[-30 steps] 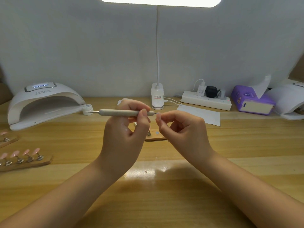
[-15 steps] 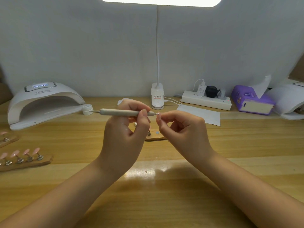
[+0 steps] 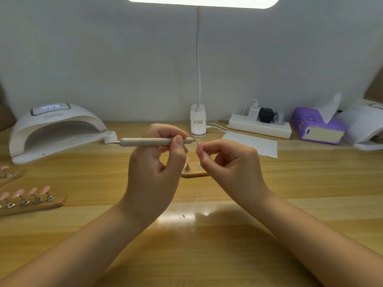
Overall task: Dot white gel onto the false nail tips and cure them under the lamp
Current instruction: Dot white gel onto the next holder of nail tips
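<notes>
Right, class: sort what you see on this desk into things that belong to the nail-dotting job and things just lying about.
Belongs to the job:
dotting tool, gripped by the left hand
nail tip, pinched by the right hand
curing lamp
gel pot
wooden holder with pink tips
small wooden stand

Just lying about:
power strip
purple tissue pack
paper sheet

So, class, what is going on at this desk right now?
A person is decorating false nails. The left hand grips a dotting tool held level, its tip at a nail tip pinched in the right hand. The curing lamp stands at the back left, and a wooden holder with pink nails lies in front of it.
</notes>
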Motion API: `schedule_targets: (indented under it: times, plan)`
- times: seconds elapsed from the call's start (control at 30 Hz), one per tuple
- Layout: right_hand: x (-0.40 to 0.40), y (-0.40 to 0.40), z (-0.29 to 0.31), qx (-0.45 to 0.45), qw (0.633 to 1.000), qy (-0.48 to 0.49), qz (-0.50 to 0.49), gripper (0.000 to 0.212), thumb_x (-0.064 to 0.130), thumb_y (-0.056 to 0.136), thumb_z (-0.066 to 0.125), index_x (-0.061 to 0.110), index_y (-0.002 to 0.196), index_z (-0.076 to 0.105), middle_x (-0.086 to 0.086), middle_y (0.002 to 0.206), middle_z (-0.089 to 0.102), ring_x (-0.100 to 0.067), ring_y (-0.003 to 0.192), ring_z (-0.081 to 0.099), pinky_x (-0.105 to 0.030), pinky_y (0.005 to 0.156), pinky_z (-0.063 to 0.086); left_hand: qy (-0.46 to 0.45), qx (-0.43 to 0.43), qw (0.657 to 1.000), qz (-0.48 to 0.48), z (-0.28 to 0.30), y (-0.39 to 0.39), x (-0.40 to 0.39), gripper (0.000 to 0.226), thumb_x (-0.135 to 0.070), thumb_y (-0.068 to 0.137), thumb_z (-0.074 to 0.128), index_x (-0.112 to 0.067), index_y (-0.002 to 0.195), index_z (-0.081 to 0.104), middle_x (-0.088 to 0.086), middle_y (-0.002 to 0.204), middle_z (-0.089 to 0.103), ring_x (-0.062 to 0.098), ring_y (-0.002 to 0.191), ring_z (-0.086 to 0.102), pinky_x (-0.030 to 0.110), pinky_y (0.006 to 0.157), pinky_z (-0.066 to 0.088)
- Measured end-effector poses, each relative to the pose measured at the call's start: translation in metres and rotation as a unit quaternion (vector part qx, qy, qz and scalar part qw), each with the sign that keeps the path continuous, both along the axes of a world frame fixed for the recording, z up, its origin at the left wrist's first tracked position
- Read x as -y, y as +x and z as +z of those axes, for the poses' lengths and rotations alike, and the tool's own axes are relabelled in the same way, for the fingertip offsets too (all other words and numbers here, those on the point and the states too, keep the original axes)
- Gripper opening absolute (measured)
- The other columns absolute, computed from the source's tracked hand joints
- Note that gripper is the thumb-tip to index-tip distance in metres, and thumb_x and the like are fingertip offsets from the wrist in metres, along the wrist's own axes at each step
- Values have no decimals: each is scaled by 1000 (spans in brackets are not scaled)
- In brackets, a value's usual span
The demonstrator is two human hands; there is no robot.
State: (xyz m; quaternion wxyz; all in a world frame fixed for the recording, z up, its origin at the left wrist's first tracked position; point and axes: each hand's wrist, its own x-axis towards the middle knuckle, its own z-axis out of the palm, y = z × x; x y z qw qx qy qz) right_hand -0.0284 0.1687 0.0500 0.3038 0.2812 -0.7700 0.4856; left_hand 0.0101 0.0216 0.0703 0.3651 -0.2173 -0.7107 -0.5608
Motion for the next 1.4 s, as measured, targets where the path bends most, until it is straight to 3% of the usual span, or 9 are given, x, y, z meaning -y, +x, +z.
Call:
schedule_targets:
  times: [0.27,0.37,0.63,1.03,1.17,1.4]
  plan:
    - [0,-1,0,-5,1000,7,-5,9,21,88,67,16,90,74,24,67,61,-9,50,55,-14,51,42,7,14,1000,-6,0,1,-1,12,-24,88,47,-19,89,57,-3,83,63,7,70,63,10,62,46]
    - [-1,-1,-1,-10,1000,7,-3,8,20,88,67,16,90,74,23,68,61,-8,50,55,-13,51,41,7,27,1000,-8,-1,0,-1,8,-15,91,50,-16,88,57,-2,82,62,11,70,63,11,60,48]
    - [-1,-2,-1,-19,1000,7,-4,8,17,87,69,15,92,74,24,70,61,-7,51,55,-12,51,41,3,29,1000,-8,-3,-2,-2,12,-8,89,48,-14,87,58,2,75,60,6,68,62,9,58,47]
    - [-1,-2,-1,-21,1000,10,-4,7,17,87,69,16,92,74,25,70,60,-6,52,56,-11,51,41,2,28,1000,-2,-5,-3,-1,11,-13,91,49,-18,87,58,-2,78,61,3,67,63,8,58,45]
    - [0,-2,-2,-23,1000,9,-4,7,15,86,70,16,92,74,25,71,61,-7,52,56,-11,51,41,1,21,1000,4,-5,-3,-1,12,-27,91,48,-19,88,58,-2,79,62,3,68,63,8,58,46]
    - [0,-1,-1,-21,1000,7,-1,7,18,87,69,17,91,73,24,70,61,-6,52,56,-11,51,42,49,22,998,18,-4,-6,1,16,-31,95,50,-19,90,59,-11,71,65,5,68,64,13,65,48]
